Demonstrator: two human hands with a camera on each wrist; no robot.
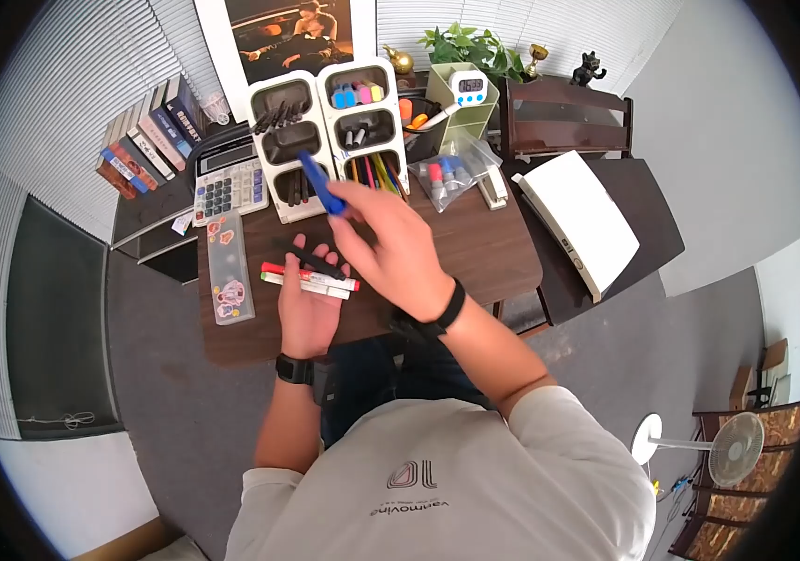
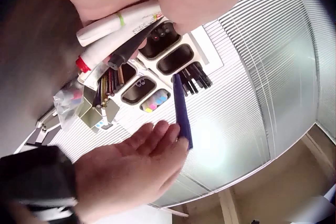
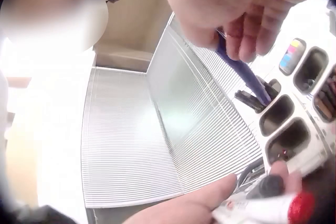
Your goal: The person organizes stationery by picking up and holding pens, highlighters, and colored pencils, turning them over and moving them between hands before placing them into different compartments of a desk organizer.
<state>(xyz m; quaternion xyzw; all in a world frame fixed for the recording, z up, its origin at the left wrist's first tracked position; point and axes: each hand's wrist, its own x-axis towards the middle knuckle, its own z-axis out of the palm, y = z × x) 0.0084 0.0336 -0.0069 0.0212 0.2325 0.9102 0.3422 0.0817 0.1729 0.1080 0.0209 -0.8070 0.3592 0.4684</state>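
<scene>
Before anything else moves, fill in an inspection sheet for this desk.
Surface: dark brown wood-grain desk, no spill seen.
Job's things: slim blue pen; black marker, red-capped white marker, green-banded white marker.
Clutter: grey calculator, translucent stickered case, clear plastic bag of markers.
Grip: right hand pinches the pen near the white plastic organizer; left hand holds the three markers.
Cables: thin pale looped cord, away from the desk.
Surroundings: books, white fan.
</scene>
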